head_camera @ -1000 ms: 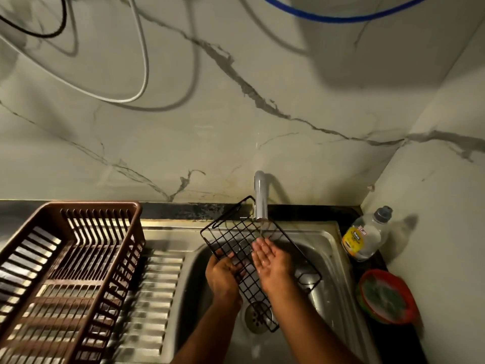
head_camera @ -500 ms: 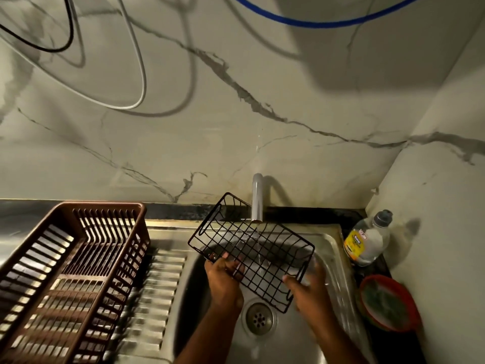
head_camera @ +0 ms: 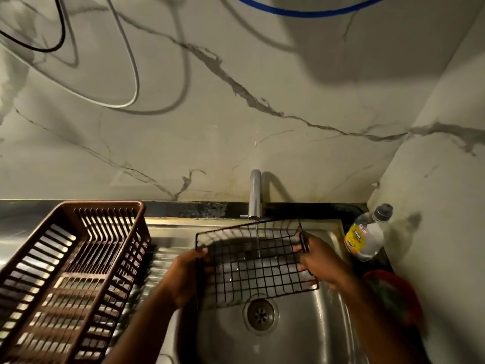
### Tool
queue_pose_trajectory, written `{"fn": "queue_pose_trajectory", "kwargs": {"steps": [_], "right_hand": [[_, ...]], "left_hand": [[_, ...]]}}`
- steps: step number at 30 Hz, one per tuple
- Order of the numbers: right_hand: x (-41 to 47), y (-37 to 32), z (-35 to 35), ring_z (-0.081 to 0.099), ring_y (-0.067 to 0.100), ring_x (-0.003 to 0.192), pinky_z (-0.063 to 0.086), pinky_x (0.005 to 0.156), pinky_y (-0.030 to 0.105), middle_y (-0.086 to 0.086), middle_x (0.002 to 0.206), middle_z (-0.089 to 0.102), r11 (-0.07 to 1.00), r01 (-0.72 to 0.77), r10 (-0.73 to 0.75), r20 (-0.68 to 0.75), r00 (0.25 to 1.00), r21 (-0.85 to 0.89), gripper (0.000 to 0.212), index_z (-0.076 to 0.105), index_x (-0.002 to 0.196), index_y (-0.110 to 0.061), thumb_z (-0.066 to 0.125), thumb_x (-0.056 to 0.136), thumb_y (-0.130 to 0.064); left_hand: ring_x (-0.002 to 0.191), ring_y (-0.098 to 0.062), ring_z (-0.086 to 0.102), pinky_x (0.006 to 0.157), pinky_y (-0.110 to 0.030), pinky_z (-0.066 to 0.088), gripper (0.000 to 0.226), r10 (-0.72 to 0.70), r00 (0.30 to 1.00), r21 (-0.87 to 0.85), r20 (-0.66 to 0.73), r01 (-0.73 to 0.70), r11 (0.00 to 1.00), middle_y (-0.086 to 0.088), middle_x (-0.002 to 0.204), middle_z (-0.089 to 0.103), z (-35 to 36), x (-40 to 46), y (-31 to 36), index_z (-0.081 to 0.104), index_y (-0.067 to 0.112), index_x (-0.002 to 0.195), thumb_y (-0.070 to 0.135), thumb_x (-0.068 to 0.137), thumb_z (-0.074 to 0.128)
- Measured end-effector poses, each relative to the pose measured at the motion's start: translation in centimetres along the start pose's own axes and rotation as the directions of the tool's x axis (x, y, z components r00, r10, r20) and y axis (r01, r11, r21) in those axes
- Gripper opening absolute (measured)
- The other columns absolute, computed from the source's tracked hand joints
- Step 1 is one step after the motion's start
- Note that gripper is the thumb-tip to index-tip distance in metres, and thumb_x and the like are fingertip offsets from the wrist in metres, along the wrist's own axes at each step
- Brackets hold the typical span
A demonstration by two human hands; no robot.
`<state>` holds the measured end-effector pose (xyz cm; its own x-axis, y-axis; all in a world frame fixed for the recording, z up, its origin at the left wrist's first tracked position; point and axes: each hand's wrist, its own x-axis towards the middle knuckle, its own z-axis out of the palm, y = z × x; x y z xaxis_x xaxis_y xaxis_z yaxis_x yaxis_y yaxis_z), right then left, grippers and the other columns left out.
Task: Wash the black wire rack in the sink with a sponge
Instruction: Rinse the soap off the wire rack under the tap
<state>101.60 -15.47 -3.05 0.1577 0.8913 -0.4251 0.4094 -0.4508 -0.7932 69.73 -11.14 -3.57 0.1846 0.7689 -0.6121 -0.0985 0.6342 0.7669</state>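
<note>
black wire rack (head_camera: 256,261) was held level under the tap (head_camera: 255,198) stream, left hand (head_camera: 183,278) and right hand (head_camera: 319,261) clamped on opposite ends, likely to rinse it.

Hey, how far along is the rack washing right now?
Looks done: no sponge in either hand, so scrubbing may be finished, though that's uncertain. In hand: the left hand and right hand grip the black wire rack by its ends under the tap's thin stream, above the sink. Left: finishing the rinse, perhaps setting it in the brown drainer.
</note>
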Motion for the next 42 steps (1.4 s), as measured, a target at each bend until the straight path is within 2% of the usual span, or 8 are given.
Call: {"fn": "queue_pose_trajectory", "kwargs": {"steps": [5,8,12,16,19,25,33,42], "right_hand": [[1.0,-1.3,0.6,0.068,0.022,0.098,0.06,0.085,0.043,0.004,0.119,0.068,0.971,0.02,-0.058,-0.152,0.987,-0.239,0.035,0.057,0.12,-0.036,0.059,0.091,-0.017],[-0.9,-1.2,4.0,0.054,0.023,0.118,0.057,0.086,0.032,0.007,0.135,0.053,0.818,0.106,-0.452,-0.518,0.726,-0.566,0.043,0.057,0.126,-0.019,0.067,0.084,-0.02],[-0.2,-2.6,8.6,0.066,0.014,0.088,0.051,0.066,0.019,0.001,0.101,0.069,0.943,0.158,-0.055,-0.332,0.942,0.293,0.011,0.067,0.1,-0.019,0.061,0.095,-0.011],[4.4,-3.1,9.2,0.071,0.026,0.092,0.057,0.08,0.031,0.016,0.099,0.073,0.25,-0.018,0.487,-0.11,0.866,0.968,0.027,0.065,0.115,0.0,0.043,0.103,-0.01],[4.7,-3.4,10.3,0.069,0.029,0.105,0.053,0.098,0.039,0.017,0.111,0.072,0.135,-0.077,0.447,0.009,0.894,0.988,0.034,0.061,0.119,-0.002,0.032,0.105,-0.013],[3.0,-5.1,15.5,0.071,0.026,0.098,0.05,0.086,0.037,0.015,0.104,0.076,0.268,-0.459,0.345,0.361,0.867,0.847,0.037,0.069,0.108,-0.003,0.036,0.095,-0.012],[6.7,-5.2,8.9,0.072,0.029,0.095,0.058,0.083,0.038,0.018,0.107,0.073,0.163,-0.013,0.515,-0.074,0.854,0.986,0.039,0.063,0.118,0.004,0.031,0.102,-0.012],[2.6,-6.6,15.9,0.072,0.028,0.078,0.045,0.064,0.031,0.013,0.086,0.078,0.362,-0.394,0.422,0.228,0.877,0.845,0.032,0.068,0.099,-0.002,0.038,0.095,-0.013]], "left_hand": [[0.106,-0.04,0.07,0.103,-0.055,0.046,0.043,-0.037,0.974,-0.016,-0.223,0.034,0.999,-0.018,0.113,0.074,2.4,1.1,-0.2,0.063,0.008,0.127,0.011,0.087,0.049],[0.088,-0.036,0.067,0.079,-0.043,0.052,0.026,-0.007,0.949,-0.083,-0.315,-0.02,0.996,-0.019,0.098,0.071,3.6,1.1,-1.1,0.066,0.012,0.11,0.014,0.099,0.042],[0.078,-0.032,0.063,0.065,-0.036,0.046,0.03,0.024,0.938,-0.105,-0.347,-0.064,0.992,-0.016,0.091,0.069,4.2,1.2,-2.0,0.062,0.016,0.1,0.016,0.105,0.033],[0.087,-0.037,0.068,0.069,-0.039,0.052,0.034,0.011,0.94,-0.087,-0.34,-0.043,0.995,-0.021,0.101,0.074,4.4,1.0,-3.1,0.065,0.013,0.111,0.016,0.103,0.032],[0.09,-0.038,0.067,0.07,-0.039,0.052,0.035,0.028,0.935,-0.11,-0.354,-0.072,0.991,-0.022,0.105,0.073,4.9,0.8,-2.8,0.065,0.01,0.113,0.011,0.103,0.031],[0.091,-0.033,0.07,0.075,-0.036,0.053,0.04,0.056,0.955,-0.08,-0.29,-0.082,0.993,-0.018,0.101,0.075,4.9,1.7,-2.1,0.065,0.009,0.116,0.001,0.095,0.032],[0.074,-0.029,0.063,0.065,-0.033,0.047,0.036,0.05,0.958,-0.152,-0.281,-0.096,0.984,-0.017,0.091,0.069,4.4,1.1,-1.9,0.064,0.01,0.107,0.001,0.098,0.03],[0.078,-0.033,0.068,0.069,-0.038,0.053,0.037,0.102,0.966,-0.083,-0.238,-0.125,0.989,-0.023,0.094,0.074,5.2,2.7,-2.7,0.069,0.006,0.102,-0.003,0.086,0.038]]}}
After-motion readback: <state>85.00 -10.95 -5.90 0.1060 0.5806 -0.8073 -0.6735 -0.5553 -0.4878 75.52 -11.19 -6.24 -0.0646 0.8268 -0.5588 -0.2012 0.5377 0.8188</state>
